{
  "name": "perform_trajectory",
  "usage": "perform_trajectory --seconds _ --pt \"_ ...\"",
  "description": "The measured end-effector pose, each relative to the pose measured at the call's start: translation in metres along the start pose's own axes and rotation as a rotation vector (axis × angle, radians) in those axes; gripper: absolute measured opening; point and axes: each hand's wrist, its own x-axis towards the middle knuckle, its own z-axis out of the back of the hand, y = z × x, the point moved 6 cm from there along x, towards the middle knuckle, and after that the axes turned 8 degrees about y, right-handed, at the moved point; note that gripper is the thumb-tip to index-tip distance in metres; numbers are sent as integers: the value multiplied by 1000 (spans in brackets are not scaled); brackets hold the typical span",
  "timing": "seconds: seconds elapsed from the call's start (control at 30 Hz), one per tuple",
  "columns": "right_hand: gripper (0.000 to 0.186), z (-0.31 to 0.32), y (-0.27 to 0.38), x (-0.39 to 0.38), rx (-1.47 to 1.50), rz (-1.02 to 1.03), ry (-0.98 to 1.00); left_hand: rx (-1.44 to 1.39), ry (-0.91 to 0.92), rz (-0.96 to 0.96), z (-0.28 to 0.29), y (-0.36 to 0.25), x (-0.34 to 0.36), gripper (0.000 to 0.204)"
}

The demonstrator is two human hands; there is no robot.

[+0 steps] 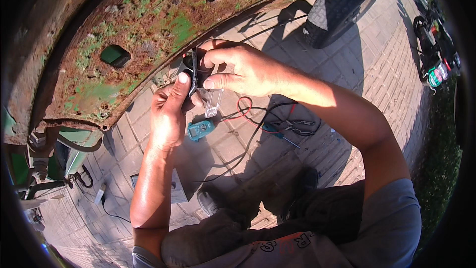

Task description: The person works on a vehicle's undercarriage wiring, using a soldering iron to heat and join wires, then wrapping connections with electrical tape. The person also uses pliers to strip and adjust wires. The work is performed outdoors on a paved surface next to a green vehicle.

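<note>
My left hand point(167, 114) is closed on a black lamp-like housing point(194, 75), its thumb pressed along the near side. The housing sits right at the lower edge of a rusty, green-painted metal panel point(163, 34). My right hand point(243, 72) reaches in from the right, with thumb and fingers pinched on a clear plastic cover point(213, 103) that hangs down beside the housing. Its upper fingers reach the housing's far end; whether they grip it I cannot tell. Below the hands, a teal multimeter point(199, 130) lies on the paving.
Red and black leads point(243, 109) curl over the paving by pliers point(301, 128) and a screwdriver point(287, 139). A tyre point(332, 17) stands at the upper right. A box point(178, 191) is near my left forearm; a metal bracket point(42, 164) juts out at left.
</note>
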Motion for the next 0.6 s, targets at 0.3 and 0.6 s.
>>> perform_trajectory --seconds 0.3,0.6 --pt "26 4 21 -30 61 -248 -29 713 -152 -244 -15 -13 -18 18" --pt "34 -5 23 -19 188 -199 -258 1214 -184 -417 -31 -10 -16 8"
